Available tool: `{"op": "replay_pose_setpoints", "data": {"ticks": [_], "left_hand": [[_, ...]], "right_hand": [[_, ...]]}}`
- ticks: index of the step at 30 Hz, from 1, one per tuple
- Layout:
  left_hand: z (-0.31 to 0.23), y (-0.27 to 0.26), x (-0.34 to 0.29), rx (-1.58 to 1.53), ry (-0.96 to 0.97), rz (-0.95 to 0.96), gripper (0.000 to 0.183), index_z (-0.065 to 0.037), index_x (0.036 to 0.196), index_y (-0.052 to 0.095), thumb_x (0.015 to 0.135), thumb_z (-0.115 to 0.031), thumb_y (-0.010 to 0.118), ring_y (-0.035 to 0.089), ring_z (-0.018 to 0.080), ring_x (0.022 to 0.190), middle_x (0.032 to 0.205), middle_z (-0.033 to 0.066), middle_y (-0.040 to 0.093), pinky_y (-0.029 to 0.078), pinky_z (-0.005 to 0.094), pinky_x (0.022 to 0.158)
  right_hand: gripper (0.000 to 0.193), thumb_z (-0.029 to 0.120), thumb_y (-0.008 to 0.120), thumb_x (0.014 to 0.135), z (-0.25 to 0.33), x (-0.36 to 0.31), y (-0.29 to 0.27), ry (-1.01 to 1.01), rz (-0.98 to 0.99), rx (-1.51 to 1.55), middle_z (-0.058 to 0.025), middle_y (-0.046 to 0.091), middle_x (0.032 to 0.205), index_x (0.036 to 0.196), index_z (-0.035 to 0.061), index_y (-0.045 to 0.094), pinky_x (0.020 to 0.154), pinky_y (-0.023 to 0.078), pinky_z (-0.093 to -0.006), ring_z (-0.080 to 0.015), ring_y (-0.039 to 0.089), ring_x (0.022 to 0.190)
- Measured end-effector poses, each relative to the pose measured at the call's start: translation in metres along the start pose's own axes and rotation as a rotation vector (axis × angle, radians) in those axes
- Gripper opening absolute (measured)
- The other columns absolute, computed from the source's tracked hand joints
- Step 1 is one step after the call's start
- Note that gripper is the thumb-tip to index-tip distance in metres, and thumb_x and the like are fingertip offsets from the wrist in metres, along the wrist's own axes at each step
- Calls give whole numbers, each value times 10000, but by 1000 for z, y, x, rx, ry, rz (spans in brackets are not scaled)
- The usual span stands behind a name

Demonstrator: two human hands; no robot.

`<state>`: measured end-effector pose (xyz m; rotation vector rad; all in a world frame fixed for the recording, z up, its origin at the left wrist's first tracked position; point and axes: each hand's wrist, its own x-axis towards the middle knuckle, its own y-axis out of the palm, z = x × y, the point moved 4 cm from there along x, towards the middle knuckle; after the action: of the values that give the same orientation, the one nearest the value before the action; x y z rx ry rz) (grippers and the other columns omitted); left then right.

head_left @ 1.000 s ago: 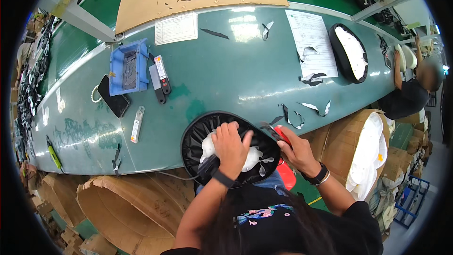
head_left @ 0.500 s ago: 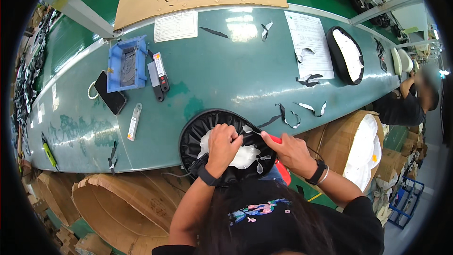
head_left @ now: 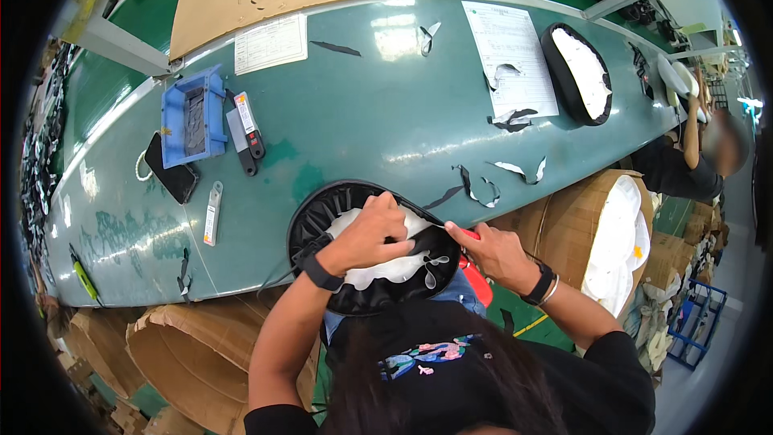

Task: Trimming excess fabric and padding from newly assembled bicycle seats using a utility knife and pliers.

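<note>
A round black ribbed part (head_left: 316,217) with a white lining (head_left: 398,267) lies at the near edge of the green table (head_left: 354,113), partly over the edge. My left hand (head_left: 373,234) presses flat on the white lining, fingers curled at its far side. My right hand (head_left: 493,251) grips a red-handled tool (head_left: 470,234) at the part's right rim, its tip against the white lining. A dark band sits on each wrist.
A blue tray (head_left: 192,117), a black phone (head_left: 171,178), knives (head_left: 244,133) and a silver cutter (head_left: 211,213) lie at left. Scraps (head_left: 475,185) and a paper sheet (head_left: 509,56) lie right, by a second black part (head_left: 578,72). Cardboard boxes (head_left: 596,234) stand below. Another person (head_left: 692,153) works at far right.
The black part has shifted slightly toward me over the table edge. My left hand slid to the part's middle, and my right hand brought the red tool against its right rim.
</note>
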<state>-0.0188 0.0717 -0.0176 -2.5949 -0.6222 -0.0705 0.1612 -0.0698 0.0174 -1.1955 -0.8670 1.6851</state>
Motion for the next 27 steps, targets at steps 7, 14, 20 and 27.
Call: {"op": "replay_pose_setpoints", "data": {"ticks": [7,14,20,27], "left_hand": [[-18,27,18,236,28,134,316,-78,658,652,807,-356,670,522,268,640,644,88,573,392,388,701],[-1,-12,30,-602,-22,-153,241,-12,604,518,726,-104,704,443,179,662,699,55,460,372,359,691],[-6,-18,35,-327,-210,-183,137,-17,673,535,748,-61,642,498,156,658,740,59,490,417,310,606],[8,23,50,439,26,-46,182,-82,611,602,711,-192,708,527,193,760,694,38,619,352,389,721]], "right_hand": [[610,103,509,872,4,-14,6,106,-61,7,-124,528,848,1454,232,379,533,472,-417,-276,562,669],[640,103,520,874,23,-32,26,256,-28,72,-181,539,857,1478,177,319,511,474,-455,-326,593,642],[597,187,568,892,25,-17,19,372,-51,46,-142,567,778,1452,214,362,478,452,-484,-368,566,558],[565,177,557,893,17,24,-11,217,-90,9,-163,572,708,1432,158,385,464,462,-476,-352,585,527]]}}
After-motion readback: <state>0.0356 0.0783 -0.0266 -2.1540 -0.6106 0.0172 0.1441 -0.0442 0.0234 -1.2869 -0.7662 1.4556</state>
